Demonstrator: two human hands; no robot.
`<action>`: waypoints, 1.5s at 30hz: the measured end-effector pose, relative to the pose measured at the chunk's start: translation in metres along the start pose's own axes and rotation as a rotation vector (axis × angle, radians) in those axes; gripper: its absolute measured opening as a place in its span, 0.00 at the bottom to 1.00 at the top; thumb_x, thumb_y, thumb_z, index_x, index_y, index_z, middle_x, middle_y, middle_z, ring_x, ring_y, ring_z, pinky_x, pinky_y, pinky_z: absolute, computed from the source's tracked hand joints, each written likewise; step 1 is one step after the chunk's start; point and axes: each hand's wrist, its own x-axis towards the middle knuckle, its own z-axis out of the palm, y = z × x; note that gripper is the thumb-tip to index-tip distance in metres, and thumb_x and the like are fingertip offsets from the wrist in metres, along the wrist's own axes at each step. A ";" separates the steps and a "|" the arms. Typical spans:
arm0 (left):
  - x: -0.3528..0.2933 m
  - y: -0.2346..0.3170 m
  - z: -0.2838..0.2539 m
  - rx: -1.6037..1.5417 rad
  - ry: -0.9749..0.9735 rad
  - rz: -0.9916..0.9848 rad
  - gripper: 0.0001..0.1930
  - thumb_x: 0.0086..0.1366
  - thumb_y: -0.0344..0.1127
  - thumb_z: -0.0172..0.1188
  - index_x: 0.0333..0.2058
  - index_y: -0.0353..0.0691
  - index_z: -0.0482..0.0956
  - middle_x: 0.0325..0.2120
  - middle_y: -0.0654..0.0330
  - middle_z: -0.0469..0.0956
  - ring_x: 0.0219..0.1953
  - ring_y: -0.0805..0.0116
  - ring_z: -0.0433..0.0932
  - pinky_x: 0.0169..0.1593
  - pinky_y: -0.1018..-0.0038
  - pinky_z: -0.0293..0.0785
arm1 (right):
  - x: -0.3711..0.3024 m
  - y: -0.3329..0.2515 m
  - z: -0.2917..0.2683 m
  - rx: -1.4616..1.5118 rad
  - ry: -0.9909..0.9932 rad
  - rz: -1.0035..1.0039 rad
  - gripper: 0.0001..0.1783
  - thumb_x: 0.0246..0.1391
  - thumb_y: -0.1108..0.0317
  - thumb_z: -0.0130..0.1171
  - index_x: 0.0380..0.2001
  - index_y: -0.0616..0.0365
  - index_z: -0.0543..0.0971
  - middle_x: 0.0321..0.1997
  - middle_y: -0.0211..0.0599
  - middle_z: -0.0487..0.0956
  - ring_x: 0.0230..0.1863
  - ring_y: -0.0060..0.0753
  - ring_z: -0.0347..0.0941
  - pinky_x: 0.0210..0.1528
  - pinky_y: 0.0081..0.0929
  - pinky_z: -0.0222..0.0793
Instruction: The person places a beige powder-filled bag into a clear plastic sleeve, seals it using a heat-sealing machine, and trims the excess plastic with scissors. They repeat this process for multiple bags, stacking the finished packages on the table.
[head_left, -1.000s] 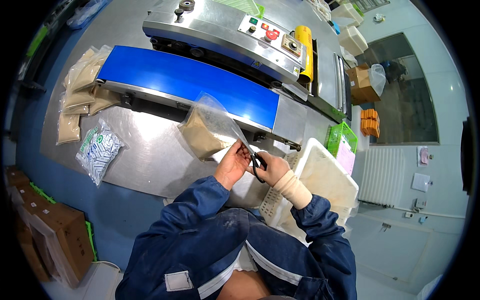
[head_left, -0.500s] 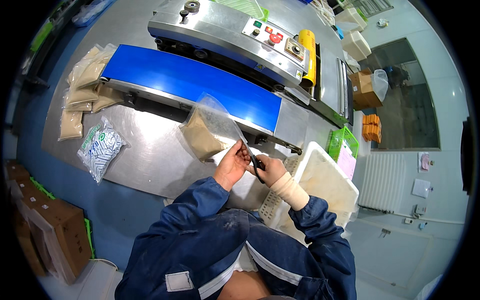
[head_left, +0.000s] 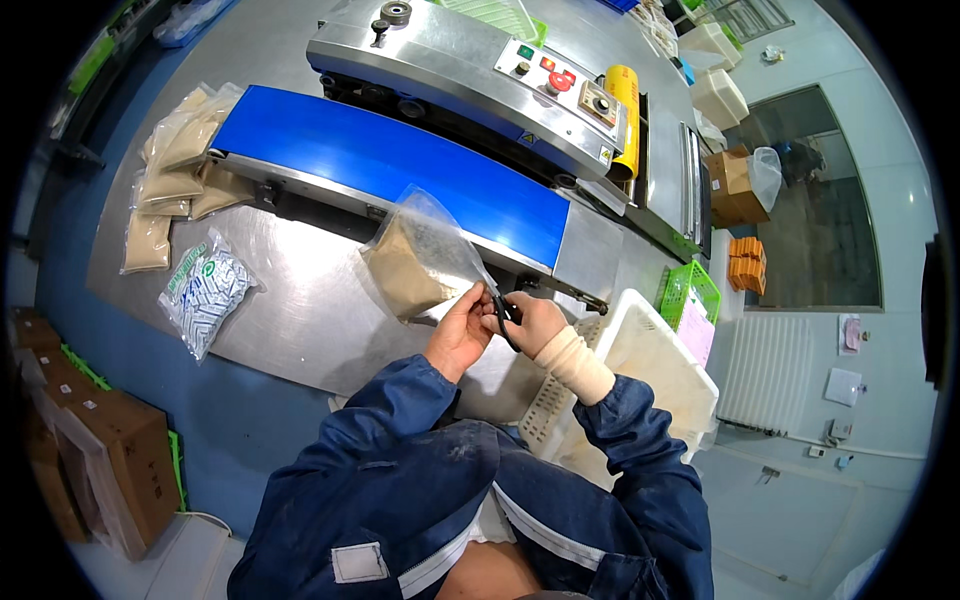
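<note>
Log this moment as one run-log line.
left hand: holds clear powder pouch | right hand: holds black scissors at pouch edge | behind: blue conveyor belt

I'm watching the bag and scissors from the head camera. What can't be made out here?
- Scissor blades: the scissors are mostly covered by the right hand, so open or closed is unclear.
- Left hand grip: the fingertips on the clear bag of tan powder are too small to judge.
- White crate contents: hidden by its wall and the right forearm.
- Sealing machine controls: too small to read settings.
</note>
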 end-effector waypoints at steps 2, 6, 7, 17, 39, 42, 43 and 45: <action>-0.003 0.002 0.003 -0.009 -0.023 -0.012 0.05 0.60 0.35 0.54 0.29 0.41 0.71 0.23 0.67 0.71 0.25 0.77 0.70 0.27 0.81 0.70 | 0.002 -0.004 -0.003 -0.015 -0.042 0.032 0.30 0.40 0.46 0.60 0.35 0.65 0.75 0.21 0.51 0.75 0.25 0.47 0.74 0.28 0.33 0.68; -0.003 0.005 0.002 -0.010 -0.040 -0.020 0.05 0.61 0.35 0.53 0.29 0.40 0.71 0.23 0.67 0.71 0.25 0.77 0.70 0.29 0.81 0.70 | 0.005 -0.005 -0.002 -0.010 -0.031 0.021 0.29 0.40 0.45 0.59 0.33 0.64 0.75 0.20 0.51 0.75 0.26 0.49 0.73 0.29 0.35 0.68; -0.003 0.004 0.001 -0.001 -0.039 -0.014 0.05 0.61 0.34 0.53 0.29 0.40 0.71 0.24 0.66 0.71 0.25 0.77 0.70 0.29 0.81 0.70 | 0.006 -0.005 0.000 -0.008 -0.009 0.007 0.28 0.40 0.44 0.58 0.31 0.62 0.75 0.19 0.51 0.74 0.25 0.51 0.73 0.29 0.37 0.68; -0.009 0.001 0.001 0.023 -0.018 0.001 0.05 0.61 0.34 0.52 0.31 0.39 0.70 0.26 0.66 0.72 0.26 0.78 0.70 0.34 0.81 0.69 | 0.012 0.000 0.006 0.013 0.005 0.018 0.32 0.39 0.38 0.56 0.29 0.61 0.76 0.18 0.51 0.74 0.26 0.52 0.73 0.30 0.38 0.69; -0.021 0.000 -0.008 0.055 0.014 0.027 0.06 0.63 0.35 0.46 0.32 0.41 0.70 0.26 0.66 0.69 0.28 0.76 0.65 0.34 0.79 0.64 | 0.040 -0.020 0.008 0.020 -0.029 0.006 0.29 0.40 0.41 0.56 0.27 0.61 0.75 0.19 0.48 0.74 0.24 0.48 0.73 0.28 0.36 0.68; -0.020 0.000 -0.017 0.067 -0.065 -0.006 0.06 0.63 0.34 0.46 0.32 0.40 0.70 0.26 0.65 0.68 0.27 0.75 0.64 0.34 0.79 0.64 | 0.042 -0.023 0.010 0.008 -0.004 0.000 0.28 0.41 0.44 0.58 0.28 0.63 0.75 0.19 0.46 0.74 0.21 0.47 0.71 0.26 0.33 0.66; -0.020 -0.001 -0.019 0.063 -0.073 -0.008 0.06 0.63 0.34 0.47 0.32 0.39 0.71 0.26 0.65 0.68 0.27 0.75 0.64 0.34 0.79 0.64 | 0.043 -0.024 0.011 -0.005 0.004 -0.002 0.29 0.41 0.43 0.58 0.28 0.63 0.75 0.19 0.46 0.74 0.22 0.47 0.71 0.26 0.33 0.66; -0.023 -0.001 -0.019 0.054 -0.090 -0.011 0.06 0.62 0.33 0.48 0.32 0.39 0.71 0.25 0.64 0.68 0.27 0.75 0.64 0.34 0.79 0.64 | 0.046 -0.024 0.011 -0.015 0.008 -0.003 0.29 0.41 0.43 0.58 0.29 0.63 0.75 0.19 0.46 0.74 0.22 0.47 0.71 0.26 0.33 0.66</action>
